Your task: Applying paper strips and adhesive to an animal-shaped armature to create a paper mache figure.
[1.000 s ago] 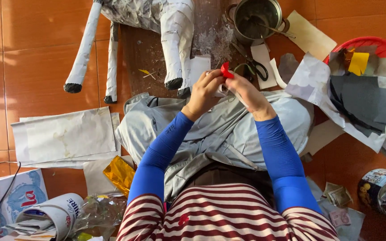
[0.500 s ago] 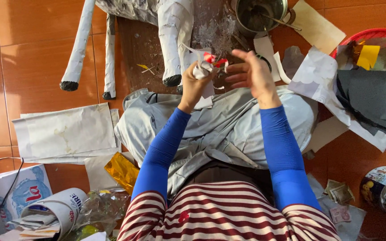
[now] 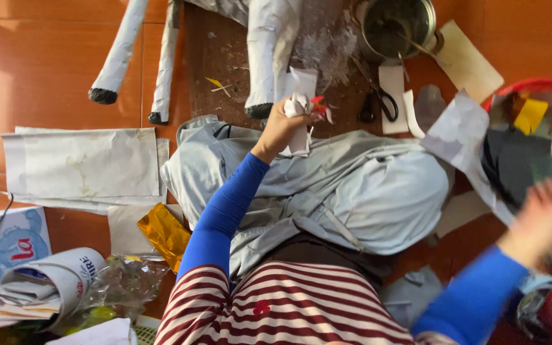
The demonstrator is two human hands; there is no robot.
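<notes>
Your right hand (image 3: 544, 214) is near you on the right, blurry, so I cannot tell if its fingers are apart or together. Farther off, your left hand (image 3: 287, 121) squeezes a crumpled white paper scrap with red bits (image 3: 303, 105) above your lap. Black-handled scissors (image 3: 378, 102) lie just beyond, on the right.

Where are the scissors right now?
Head view, upper right of centre: the scissors lie on the floor below the metal pot, right of the left hand.
</notes>
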